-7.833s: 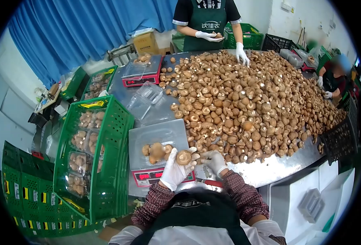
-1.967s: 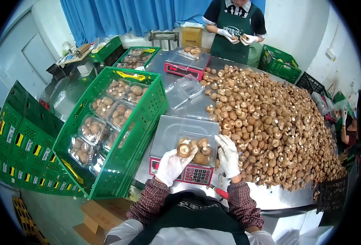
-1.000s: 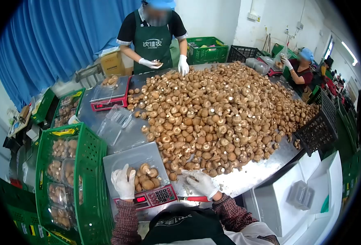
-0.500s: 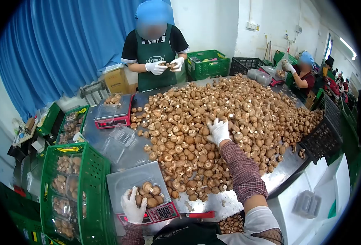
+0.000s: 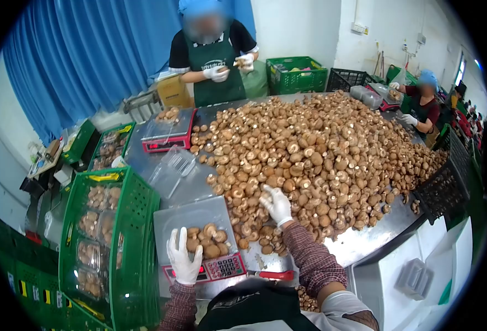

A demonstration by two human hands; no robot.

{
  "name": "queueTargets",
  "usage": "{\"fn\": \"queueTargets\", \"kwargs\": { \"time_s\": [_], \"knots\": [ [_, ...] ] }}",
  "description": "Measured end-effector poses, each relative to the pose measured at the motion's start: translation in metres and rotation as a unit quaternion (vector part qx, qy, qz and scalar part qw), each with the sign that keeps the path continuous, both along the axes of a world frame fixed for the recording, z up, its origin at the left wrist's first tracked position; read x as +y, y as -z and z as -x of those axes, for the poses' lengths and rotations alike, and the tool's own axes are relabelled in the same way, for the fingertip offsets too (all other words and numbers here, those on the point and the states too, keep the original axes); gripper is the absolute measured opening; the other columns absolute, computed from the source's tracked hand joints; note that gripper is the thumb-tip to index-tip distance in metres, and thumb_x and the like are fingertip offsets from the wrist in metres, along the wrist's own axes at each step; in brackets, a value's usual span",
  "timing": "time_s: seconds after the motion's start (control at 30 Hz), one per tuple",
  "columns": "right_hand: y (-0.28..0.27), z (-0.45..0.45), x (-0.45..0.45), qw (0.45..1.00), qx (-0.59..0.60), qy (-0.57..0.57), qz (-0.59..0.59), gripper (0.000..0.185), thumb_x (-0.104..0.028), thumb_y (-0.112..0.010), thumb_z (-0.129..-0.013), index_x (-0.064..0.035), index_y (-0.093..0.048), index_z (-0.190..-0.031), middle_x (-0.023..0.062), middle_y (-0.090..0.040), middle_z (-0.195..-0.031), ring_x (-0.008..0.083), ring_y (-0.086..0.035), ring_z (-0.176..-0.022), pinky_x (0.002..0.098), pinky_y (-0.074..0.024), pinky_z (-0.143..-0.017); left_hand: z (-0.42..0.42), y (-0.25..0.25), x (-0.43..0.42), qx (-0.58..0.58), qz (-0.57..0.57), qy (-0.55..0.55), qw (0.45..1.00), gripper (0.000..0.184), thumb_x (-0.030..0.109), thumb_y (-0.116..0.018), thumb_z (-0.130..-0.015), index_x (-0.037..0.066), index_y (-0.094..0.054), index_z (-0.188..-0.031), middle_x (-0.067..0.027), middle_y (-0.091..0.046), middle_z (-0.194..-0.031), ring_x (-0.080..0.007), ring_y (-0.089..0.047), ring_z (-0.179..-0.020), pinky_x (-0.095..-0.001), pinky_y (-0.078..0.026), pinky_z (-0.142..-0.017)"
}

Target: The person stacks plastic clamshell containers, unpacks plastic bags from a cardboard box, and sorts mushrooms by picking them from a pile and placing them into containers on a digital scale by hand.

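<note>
A large heap of shiitake mushrooms (image 5: 309, 149) covers the steel table. My right hand (image 5: 277, 206), white-gloved, is over the near left slope of the heap with its fingers apart, nearest to the mushrooms there; nothing shows in its grip. My left hand (image 5: 185, 259), also gloved, has its fingers spread at the front left of a red digital scale (image 5: 225, 267), beside a small group of mushrooms (image 5: 209, 238) on the scale's clear tray (image 5: 168, 222). Its fingers hold nothing. A red-handled tool (image 5: 275, 275) lies right of the scale's keypad.
Left stands a green crate (image 5: 138, 220) of packed mushroom trays. Clear plastic boxes (image 5: 178, 164) lie near a second scale (image 5: 169, 142). Across the table, a co-worker (image 5: 213, 66) handles mushrooms; another person (image 5: 422, 102) works at the right. A black crate (image 5: 444, 182) tilts at the right edge.
My right hand has moved down and left, toward the near edge of the heap. My left hand has come off the mushrooms on the scale, fingers spreading. The view has shifted slightly.
</note>
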State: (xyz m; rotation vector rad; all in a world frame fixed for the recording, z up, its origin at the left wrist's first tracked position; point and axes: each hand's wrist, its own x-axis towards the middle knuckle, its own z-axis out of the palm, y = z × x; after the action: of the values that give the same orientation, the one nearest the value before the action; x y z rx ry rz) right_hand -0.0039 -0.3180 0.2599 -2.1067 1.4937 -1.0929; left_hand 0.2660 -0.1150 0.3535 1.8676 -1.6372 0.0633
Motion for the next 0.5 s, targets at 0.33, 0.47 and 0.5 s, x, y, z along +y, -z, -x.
{"fn": "queueTargets", "kwargs": {
  "time_s": [0.33,0.47,0.5],
  "knots": [
    [-0.077,0.008,0.072,0.490,-0.710,-0.282,-0.421,0.049,-0.033,-0.036,-0.102,-0.0022,-0.030,-0.139,0.0206,-0.044,-0.134,0.0335,-0.056,-0.106,0.0417,-0.0525,-0.089,0.077,-0.043,-0.031,0.232,-0.009,0.211,0.950,0.060,0.021,-0.067,-0.082,0.005,-0.044,-0.136,-0.0161,-0.052,-0.131,-0.0312,-0.048,-0.120,-0.0387,-0.036,-0.103],
    [-0.105,-0.013,0.113,0.646,-0.546,-0.149,-0.513,0.051,-0.040,-0.039,-0.100,-0.0037,-0.039,-0.137,0.0151,-0.053,-0.128,0.0233,-0.061,-0.104,0.0314,-0.0563,-0.080,0.101,-0.043,-0.057,0.241,0.007,0.320,0.916,0.068,0.023,-0.066,-0.084,0.002,-0.035,-0.141,-0.0176,-0.045,-0.138,-0.0322,-0.040,-0.130,-0.0386,-0.030,-0.109],
    [-0.098,-0.022,0.115,0.699,-0.529,-0.100,-0.472,0.053,-0.042,-0.038,-0.100,-0.0067,-0.037,-0.139,0.0142,-0.054,-0.127,0.0230,-0.063,-0.102,0.0320,-0.0567,-0.079,0.099,-0.037,-0.060,0.190,0.002,0.352,0.917,0.064,0.020,-0.063,-0.085,0.002,-0.036,-0.140,-0.0190,-0.046,-0.137,-0.0293,-0.043,-0.128,-0.0376,-0.031,-0.109]
  ]
}}
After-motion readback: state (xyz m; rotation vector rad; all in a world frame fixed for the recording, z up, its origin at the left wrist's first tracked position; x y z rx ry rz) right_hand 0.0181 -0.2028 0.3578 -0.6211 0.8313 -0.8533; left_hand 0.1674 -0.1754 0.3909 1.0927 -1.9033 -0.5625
